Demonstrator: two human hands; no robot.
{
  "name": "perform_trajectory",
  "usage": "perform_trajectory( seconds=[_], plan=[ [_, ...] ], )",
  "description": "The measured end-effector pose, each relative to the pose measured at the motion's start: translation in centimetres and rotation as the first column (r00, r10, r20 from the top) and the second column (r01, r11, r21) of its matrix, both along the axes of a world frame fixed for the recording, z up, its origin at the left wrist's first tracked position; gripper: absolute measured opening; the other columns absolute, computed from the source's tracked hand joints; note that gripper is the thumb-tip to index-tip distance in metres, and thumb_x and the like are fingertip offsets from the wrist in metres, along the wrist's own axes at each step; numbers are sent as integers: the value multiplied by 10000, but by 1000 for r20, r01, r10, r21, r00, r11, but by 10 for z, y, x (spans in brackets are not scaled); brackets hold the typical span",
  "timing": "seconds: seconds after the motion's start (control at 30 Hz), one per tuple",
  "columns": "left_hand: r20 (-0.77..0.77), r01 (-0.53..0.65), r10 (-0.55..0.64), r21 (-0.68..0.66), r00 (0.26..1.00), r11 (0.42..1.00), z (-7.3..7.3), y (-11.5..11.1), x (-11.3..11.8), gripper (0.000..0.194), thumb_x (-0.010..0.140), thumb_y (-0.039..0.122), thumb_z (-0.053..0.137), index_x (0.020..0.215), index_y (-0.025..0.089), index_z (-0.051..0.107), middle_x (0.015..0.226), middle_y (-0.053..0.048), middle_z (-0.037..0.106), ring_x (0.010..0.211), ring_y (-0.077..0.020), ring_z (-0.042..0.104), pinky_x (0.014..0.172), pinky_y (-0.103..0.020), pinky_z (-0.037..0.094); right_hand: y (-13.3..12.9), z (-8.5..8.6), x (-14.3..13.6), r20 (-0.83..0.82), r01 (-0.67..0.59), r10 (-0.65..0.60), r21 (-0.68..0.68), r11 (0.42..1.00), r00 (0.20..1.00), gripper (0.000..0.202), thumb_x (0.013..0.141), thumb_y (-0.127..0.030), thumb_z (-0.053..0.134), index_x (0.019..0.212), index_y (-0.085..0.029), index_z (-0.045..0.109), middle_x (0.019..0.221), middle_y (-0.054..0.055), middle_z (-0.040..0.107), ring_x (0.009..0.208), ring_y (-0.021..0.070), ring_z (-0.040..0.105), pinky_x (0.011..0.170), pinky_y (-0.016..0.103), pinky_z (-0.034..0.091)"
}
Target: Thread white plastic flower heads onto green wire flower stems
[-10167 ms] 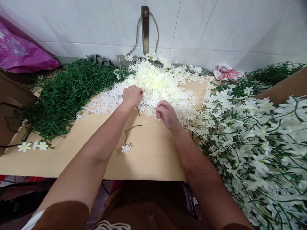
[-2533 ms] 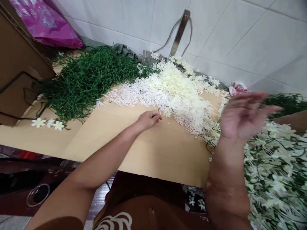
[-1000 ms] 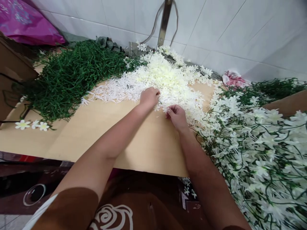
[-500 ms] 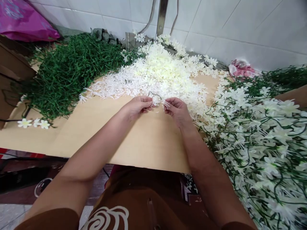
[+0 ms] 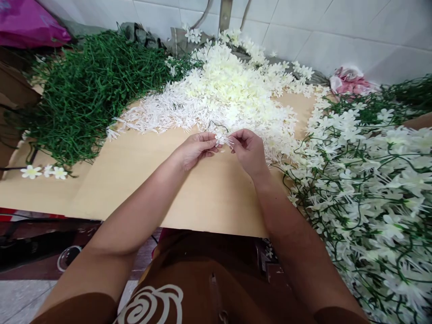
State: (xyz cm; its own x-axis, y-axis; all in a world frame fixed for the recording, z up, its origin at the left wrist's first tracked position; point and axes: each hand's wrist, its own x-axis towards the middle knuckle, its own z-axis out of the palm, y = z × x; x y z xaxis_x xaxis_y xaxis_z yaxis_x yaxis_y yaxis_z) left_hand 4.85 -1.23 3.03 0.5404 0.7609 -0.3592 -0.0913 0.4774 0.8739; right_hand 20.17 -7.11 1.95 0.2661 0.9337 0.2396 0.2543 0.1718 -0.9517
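flower [image 5: 221, 139] well inside front board edge [image 5: 216, 228]

A magenta bag [image 5: 29, 24] sits at upper left, a pink-and-white cloth [image 5: 351, 83] near the tiled wall [image 5: 330, 31].

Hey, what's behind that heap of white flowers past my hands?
Behind the white flowers are grey cloth, a metal strip with cord on both sides, and the white tiled wall. Flowers cover parts of the cloth, hiding whatever lies under them.

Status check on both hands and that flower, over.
Left hand: pinching the flower. Right hand: pinching white strands at the flower. Blossom pile close beyond both.
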Motion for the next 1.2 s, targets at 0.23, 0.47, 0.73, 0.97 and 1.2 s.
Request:
perform_trajectory(
  seconds=[0.23, 0.47, 0.73, 0.97, 1.2],
  plan=[
    [-34, -28, 30, 54, 999, 998, -2, 1, 0, 186, 699, 177, 734, 788, 137, 576, 711, 10, 651, 580, -57, 581, 606, -189, 436, -1, -1, 0, 87, -5, 5, 2, 1000, 996, 122, 805, -295, 602, 746, -206, 545, 626, -33, 540, 559, 88, 486, 554, 252, 420],
    [-45, 13, -9, 90, 999, 996, 0, -3, 3, 141, 722, 129, 708, 728, 132, 567, 664, 14, 660, 577, -52, 583, 564, -157, 408, 2, -8, -1, -64, -49, 46, -48, 998, 997, 74, 766, -234, 616, 798, -212, 553, 672, -34, 567, 578, 92, 506, 572, 260, 446],
    [-97, 32, -18, 151, 995, 988, -1, -3, 2, 214, 740, 292, 753, 830, 122, 658, 716, -12, 667, 645, -77, 603, 606, -182, 434, -1, -2, -5, 38, 21, -18, -60, 998, 999, 53, 745, -153, 587, 733, -193, 554, 657, -31, 573, 571, 85, 505, 569, 257, 440],
    [-183, 80, -24, 307, 983, 948, -1, -7, 9, 271, 712, 343, 774, 730, 119, 621, 626, 3, 617, 553, -63, 532, 533, -183, 398, 0, -9, -7, 102, 73, -72, -5, 997, 992, 82, 769, -198, 607, 771, -204, 525, 690, -37, 582, 596, 81, 529, 595, 257, 455],
    [-156, -35, 82, 278, 984, 960, -8, -4, 11, 134, 747, 184, 687, 682, 140, 578, 526, 49, 540, 454, -51, 472, 466, -173, 354, -2, -15, -15, -11, -57, 57, -12, 998, 998, 368, 712, -479, 724, 870, -216, 520, 755, -21, 601, 657, 112, 582, 594, 271, 485]
  ],
)
